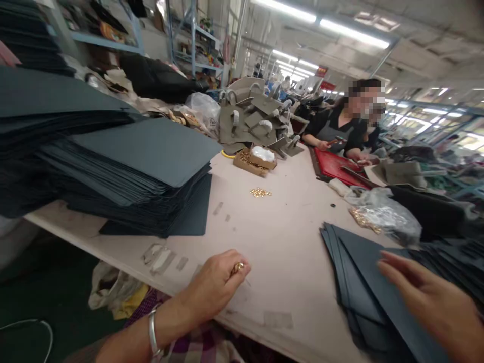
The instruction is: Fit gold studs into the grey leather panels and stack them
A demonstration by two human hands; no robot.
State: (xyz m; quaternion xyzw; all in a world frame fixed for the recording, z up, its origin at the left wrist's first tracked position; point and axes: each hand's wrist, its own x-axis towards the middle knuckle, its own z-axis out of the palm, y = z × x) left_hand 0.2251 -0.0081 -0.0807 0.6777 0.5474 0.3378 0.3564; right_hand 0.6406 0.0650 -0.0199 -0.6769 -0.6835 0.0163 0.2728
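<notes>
My left hand (pixel 215 287) rests on the near edge of the pale worktable (pixel 280 237), fingers curled around small gold metal fittings (pixel 238 267). My right hand (pixel 427 297) lies with fingers stretched out over a fanned pile of dark grey leather pieces (pixel 363 272) at the right. A little heap of gold fittings (pixel 260 192) sits loose on the table farther away.
A tall stack of dark sheets (pixel 132 171) fills the left side. A cardboard box of fittings (pixel 254 160), taupe bag parts (pixel 257 118) and clear plastic bags (pixel 385 214) lie beyond. A co-worker (pixel 340 131) works at a red mat (pixel 335 166).
</notes>
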